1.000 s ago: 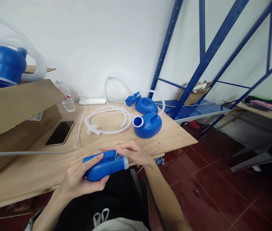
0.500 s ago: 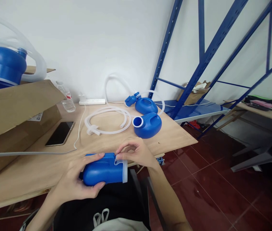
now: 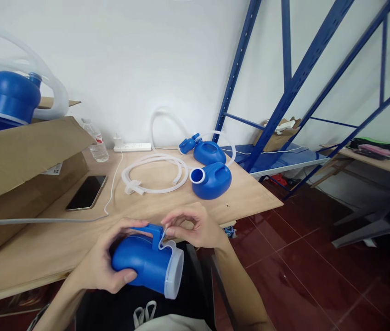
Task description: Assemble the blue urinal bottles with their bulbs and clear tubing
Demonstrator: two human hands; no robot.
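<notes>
My left hand [image 3: 100, 262] is wrapped round the rear of a blue plastic urinal head [image 3: 143, 264], thumb below and fingers near its handle [image 3: 153, 230]. A translucent white cap [image 3: 174, 276] covers its wide mouth, which faces right and slightly towards me. From the cap a thin curled strap [image 3: 163, 243] runs up to the front end of the handle. My right hand [image 3: 193, 225] pinches the strap's upper end there between thumb and forefinger. The fingertips hide where strap and handle meet. The piece is held over my lap at the table's front edge.
Two blue bottles [image 3: 211, 180] and a coiled clear hose [image 3: 153, 190] lie on the wooden table [image 3: 246, 202]. To the left are a phone [image 3: 86, 193], a water bottle [image 3: 98, 149] and a cardboard box [image 3: 25, 161] with blue parts. A power strip [image 3: 132, 147] lies by the wall.
My left hand has turned the urinal head, so its capped mouth has swung down and towards me and the handle shows more clearly. My right hand keeps its pinch, shifted slightly left.
</notes>
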